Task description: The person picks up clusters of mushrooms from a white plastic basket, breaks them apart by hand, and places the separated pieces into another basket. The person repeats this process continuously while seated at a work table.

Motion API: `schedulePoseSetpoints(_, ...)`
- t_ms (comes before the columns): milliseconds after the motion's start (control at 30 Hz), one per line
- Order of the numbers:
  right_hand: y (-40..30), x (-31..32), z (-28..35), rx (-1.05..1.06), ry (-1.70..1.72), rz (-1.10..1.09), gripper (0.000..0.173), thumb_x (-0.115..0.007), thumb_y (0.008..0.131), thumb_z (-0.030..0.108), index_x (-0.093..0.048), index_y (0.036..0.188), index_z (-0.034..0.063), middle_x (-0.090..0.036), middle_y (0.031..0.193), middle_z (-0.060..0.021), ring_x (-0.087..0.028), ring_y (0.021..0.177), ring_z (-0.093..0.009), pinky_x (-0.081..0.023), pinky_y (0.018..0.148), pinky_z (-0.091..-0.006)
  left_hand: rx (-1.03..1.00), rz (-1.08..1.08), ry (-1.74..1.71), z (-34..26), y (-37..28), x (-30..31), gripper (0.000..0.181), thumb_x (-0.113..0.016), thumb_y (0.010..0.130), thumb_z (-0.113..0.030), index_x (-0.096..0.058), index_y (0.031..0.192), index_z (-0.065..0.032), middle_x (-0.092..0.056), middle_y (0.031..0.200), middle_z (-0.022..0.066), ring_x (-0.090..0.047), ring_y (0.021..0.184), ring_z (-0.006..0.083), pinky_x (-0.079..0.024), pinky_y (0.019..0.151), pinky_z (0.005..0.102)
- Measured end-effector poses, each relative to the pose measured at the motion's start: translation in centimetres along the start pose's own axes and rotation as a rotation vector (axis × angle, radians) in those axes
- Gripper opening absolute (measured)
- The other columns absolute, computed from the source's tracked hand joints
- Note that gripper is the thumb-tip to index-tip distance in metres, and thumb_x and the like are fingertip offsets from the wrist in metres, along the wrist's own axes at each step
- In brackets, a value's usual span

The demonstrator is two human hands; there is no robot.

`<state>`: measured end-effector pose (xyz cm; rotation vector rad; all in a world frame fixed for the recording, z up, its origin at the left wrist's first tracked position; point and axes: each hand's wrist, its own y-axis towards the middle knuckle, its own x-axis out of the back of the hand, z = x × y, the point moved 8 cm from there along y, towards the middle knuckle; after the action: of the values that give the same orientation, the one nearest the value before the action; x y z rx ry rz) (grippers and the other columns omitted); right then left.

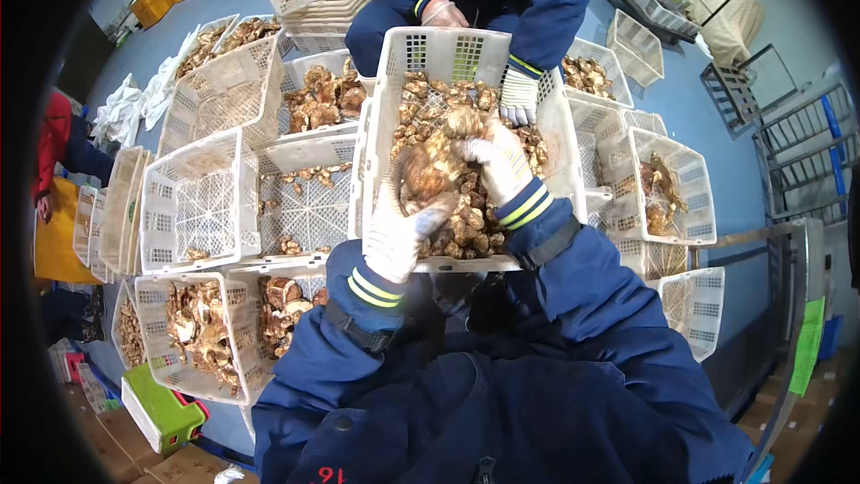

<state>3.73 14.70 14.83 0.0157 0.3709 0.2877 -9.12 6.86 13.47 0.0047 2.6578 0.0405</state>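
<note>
A white perforated plastic crate (564, 175) stands before me with many small brown mushrooms (470, 222) in it. Above them my left hand (403, 222), in a white striped knit glove, grips a large brown mushroom (426, 171), slightly blurred. My right hand (496, 156), gloved alike, has its fingers on the paler part of the same mushroom clump (463, 122). Across the crate, a co-worker's gloved hand (519, 97) reaches over the side to the small mushrooms; the co-worker's other hand (445, 13) is by the far rim.
To the left stand crates with large mushrooms (201, 329), a crate with a few small pieces (309, 198) and a green stool (161, 410). Crates with mushrooms (662, 195) and a metal cart frame (806, 282) stand at right. Another person (57, 141) is at far left.
</note>
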Motion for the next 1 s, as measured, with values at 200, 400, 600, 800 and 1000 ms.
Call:
schedulePoseSetpoints(200,-1.9,-2.7,2.3,0.038,0.022,0.242,0.068,-0.076,0.074,0.005,-0.042,0.133,0.0012,-0.056,0.123,-0.0103,-0.055,0.113,-0.018,-0.045,0.098,-0.0304,-0.150,0.028,0.545,-3.9,-1.1,0.4,0.086,-0.076,0.063,0.010,-0.037,0.139,-0.0004,-0.047,0.135,0.0159,-0.050,0.120,0.0229,-0.043,0.103,0.0349)
schedulePoseSetpoints(400,-2.2,-2.9,2.9,0.052,-0.299,0.073,0.054,-0.070,0.073,0.003,-0.048,0.121,-0.0035,-0.063,0.106,-0.0086,-0.060,0.095,-0.015,-0.051,0.084,-0.0274,0.050,0.011,-0.052,-2.1,-2.5,0.3,0.083,-0.072,0.068,0.010,-0.034,0.142,-0.0003,-0.051,0.132,0.0140,-0.053,0.117,0.0226,-0.045,0.100,0.0341)
schedulePoseSetpoints(600,-2.3,-3.2,1.1,0.034,-0.370,0.192,0.078,-0.070,0.078,0.011,-0.029,0.143,-0.0033,-0.047,0.134,-0.0166,-0.048,0.121,-0.023,-0.038,0.104,-0.0333,-0.066,0.020,0.439,-3.1,-2.0,2.4,0.081,-0.074,0.067,0.004,-0.037,0.139,0.0019,-0.051,0.131,0.0158,-0.052,0.117,0.0230,-0.046,0.099,0.0338)
schedulePoseSetpoints(800,-4.2,-3.1,3.3,0.209,-1.091,0.270,0.048,-0.059,0.075,0.011,-0.056,0.121,-0.0021,-0.060,0.116,-0.0199,-0.058,0.109,-0.032,-0.044,0.098,-0.0386,-0.351,0.027,1.007,-7.7,-2.7,0.4,0.079,-0.083,0.054,-0.010,-0.053,0.126,0.0008,-0.055,0.112,0.0171,-0.057,0.104,0.0308,-0.046,0.094,0.0373)
schedulePoseSetpoints(1000,-5.7,-1.7,-3.1,-0.322,-0.141,0.025,0.046,-0.056,0.087,0.009,-0.046,0.130,-0.0036,-0.060,0.112,-0.0110,-0.064,0.087,-0.017,-0.058,0.063,-0.0258,-0.152,-0.015,-0.011,-3.7,-1.9,2.9,0.079,-0.077,0.076,-0.012,-0.032,0.140,0.0020,-0.052,0.127,0.0157,-0.051,0.120,0.0231,-0.045,0.100,0.0341)
